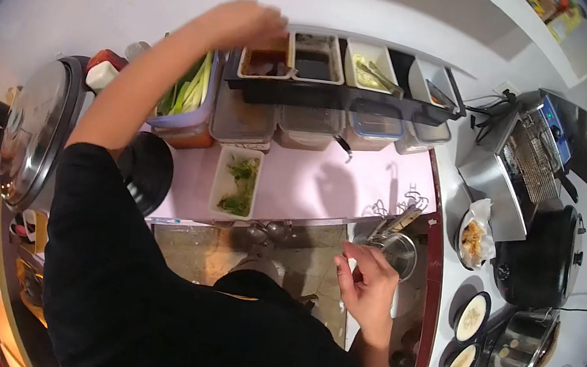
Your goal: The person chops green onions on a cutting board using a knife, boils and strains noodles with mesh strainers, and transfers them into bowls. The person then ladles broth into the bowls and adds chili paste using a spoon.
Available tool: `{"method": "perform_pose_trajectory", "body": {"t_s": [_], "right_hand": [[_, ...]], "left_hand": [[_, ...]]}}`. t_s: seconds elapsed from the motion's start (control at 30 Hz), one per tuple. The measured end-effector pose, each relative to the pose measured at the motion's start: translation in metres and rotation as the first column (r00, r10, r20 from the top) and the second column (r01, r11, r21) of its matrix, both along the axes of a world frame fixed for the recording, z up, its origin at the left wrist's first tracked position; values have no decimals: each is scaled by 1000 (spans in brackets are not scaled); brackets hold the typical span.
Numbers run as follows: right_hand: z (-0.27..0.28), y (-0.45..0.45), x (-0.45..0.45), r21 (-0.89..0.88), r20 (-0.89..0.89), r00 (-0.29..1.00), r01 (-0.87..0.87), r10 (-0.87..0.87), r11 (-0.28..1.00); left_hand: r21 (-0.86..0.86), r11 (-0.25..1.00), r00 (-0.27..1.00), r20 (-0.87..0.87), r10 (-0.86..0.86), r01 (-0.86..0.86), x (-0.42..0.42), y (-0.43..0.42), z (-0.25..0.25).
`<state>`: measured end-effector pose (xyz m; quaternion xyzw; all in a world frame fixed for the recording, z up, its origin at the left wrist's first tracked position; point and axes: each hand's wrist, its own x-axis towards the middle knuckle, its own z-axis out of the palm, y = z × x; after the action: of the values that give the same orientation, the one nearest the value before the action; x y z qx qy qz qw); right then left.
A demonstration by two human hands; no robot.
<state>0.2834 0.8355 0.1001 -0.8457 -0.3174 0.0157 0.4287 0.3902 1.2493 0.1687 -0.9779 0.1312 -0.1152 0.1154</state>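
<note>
My left hand (252, 21) reaches over a row of white tubs in a black rack and hovers by the first tub, which holds a red-brown sauce (266, 61). Its fingers point right and look blurred, and their undersides are hidden. Beside that tub is one with dark liquid (314, 62). Another holds a pale yellow food (366, 70) and tongs (383, 77). My right hand (371, 281) hangs in front of the counter edge, fingers loosely bent and thumb apart, with nothing visible in it. Close to it is a round wire strainer (396, 254).
A white tray of green herbs (237, 183) lies on the pink counter (293, 183). Green vegetables (190, 90) fill a bin at left, near a black bowl (146, 174). At right stand a fryer (503, 183), a black pot (540, 256) and two bowls of pale food (471, 317).
</note>
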Motion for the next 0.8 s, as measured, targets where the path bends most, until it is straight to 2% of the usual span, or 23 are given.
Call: {"method": "perform_pose_trajectory", "body": {"t_s": [0.03, 0.1, 0.13, 0.17, 0.2, 0.23, 0.3, 0.33, 0.4, 0.43, 0.5, 0.53, 0.6, 0.63, 0.7, 0.8], "right_hand": [[2, 10, 3, -34, -42, 997, -64, 63, 997], [-2, 31, 15, -47, 3, 996, -85, 85, 995], [0, 45, 22, -48, -8, 996, -94, 94, 994], [3, 60, 31, -43, -15, 995, -102, 102, 994], [2, 79, 43, -24, 50, 994, -98, 100, 995], [2, 100, 57, -4, 115, 989, -95, 95, 995], [8, 143, 88, -22, 265, 961, -83, 86, 996], [5, 164, 107, 24, 368, 928, -80, 66, 996], [-2, 202, 140, 62, 492, 871, -43, 7, 997], [-2, 220, 154, 58, 521, 853, -1, -30, 998], [17, 251, 171, -112, 294, 956, 26, 8, 993], [22, 264, 176, -112, 297, 955, 31, 3, 993], [27, 284, 185, -454, 208, 978, 82, 16, 887], [26, 291, 192, -456, 207, 978, 91, 7, 886], [22, 299, 202, -478, 144, 990, 62, 8, 876], [17, 294, 212, -511, 181, 981, 31, 72, 859]], "left_hand": [[-73, 995, 996, 52, -68, 72, 11, 12, 8], [-29, 987, 967, 205, -150, 159, 36, 32, 23], [-43, 987, 967, 207, -145, 157, 50, 43, 25], [-102, 986, 989, 84, -121, 130, 63, 52, 31], [-155, 983, 993, -43, -108, 100, 71, 60, 33], [-156, 982, 993, -41, -113, 106, 72, 62, 30], [-151, 984, 995, 36, -91, 96, 71, 61, 24], [-152, 983, 995, 35, -98, 102, 67, 57, 21], [-174, 984, 965, 246, 87, -44, 53, 48, 14], [-173, 984, 965, 248, 82, -39, 49, 49, 8], [47, 997, 863, 501, -70, 54, 44, 57, -7], [47, 997, 861, 504, -74, 59, 44, 62, -13], [149, 983, 809, 562, -172, 106, 47, 69, -21], [147, 982, 807, 562, -179, 115, 46, 68, -19], [87, 996, 844, 532, -69, 26, 42, 66, -18], [10, 1000, 840, 542, 10, -18, 30, 64, -10]]}}
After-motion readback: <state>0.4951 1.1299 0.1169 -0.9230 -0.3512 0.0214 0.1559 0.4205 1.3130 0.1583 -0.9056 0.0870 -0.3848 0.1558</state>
